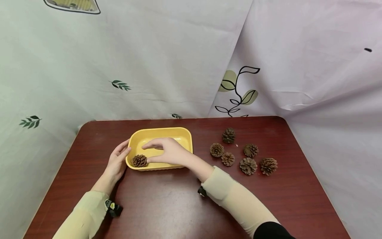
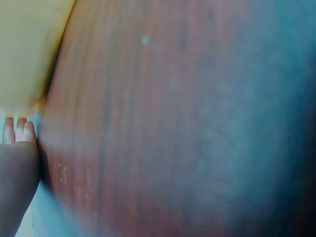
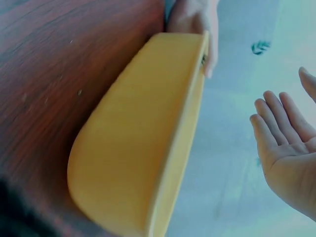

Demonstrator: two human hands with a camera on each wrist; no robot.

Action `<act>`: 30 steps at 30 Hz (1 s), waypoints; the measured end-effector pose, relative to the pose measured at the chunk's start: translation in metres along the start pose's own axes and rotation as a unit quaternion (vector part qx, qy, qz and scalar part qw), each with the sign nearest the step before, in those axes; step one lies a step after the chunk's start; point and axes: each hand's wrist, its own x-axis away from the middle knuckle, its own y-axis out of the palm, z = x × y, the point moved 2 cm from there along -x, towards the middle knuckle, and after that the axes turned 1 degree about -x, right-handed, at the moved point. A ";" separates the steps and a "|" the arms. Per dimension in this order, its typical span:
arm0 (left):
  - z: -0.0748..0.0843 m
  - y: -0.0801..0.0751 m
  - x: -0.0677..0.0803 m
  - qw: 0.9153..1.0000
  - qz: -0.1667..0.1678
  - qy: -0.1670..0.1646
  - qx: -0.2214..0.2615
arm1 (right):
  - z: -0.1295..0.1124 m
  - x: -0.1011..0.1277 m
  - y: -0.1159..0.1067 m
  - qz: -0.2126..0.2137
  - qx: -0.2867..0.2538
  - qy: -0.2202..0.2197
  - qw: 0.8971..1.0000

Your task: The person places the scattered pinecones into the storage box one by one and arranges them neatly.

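Observation:
A yellow plastic basin stands on the table, with one pine cone lying in its near left corner. My left hand holds the basin's left end, thumb at the rim and fingers along the outer wall; its fingers meet the yellow wall in the left wrist view. Over the basin is my right hand, thumb and fingers spread apart with nothing between them. Its thumb tip is close to the pine cone; whether they touch I cannot tell. In the right wrist view the right hand has extended fingers.
Several loose pine cones lie on the dark red table, right of the basin. A pale cloth with leaf prints hangs behind and beside the table. Black wrist cameras sit at both cuffs.

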 end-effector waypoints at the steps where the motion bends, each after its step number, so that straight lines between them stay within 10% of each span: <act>1: 0.000 0.000 0.000 1.000 0.002 0.002 0.001 | 0.000 0.005 -0.004 0.002 -0.007 -0.002 1.000; 19: -0.001 -0.001 -0.001 1.000 0.003 -0.004 0.001 | 0.042 0.093 -0.053 0.062 -0.096 0.070 0.991; 30: -0.001 -0.001 0.000 1.000 0.004 0.000 -0.002 | 0.070 0.136 -0.064 0.087 -0.054 0.097 0.990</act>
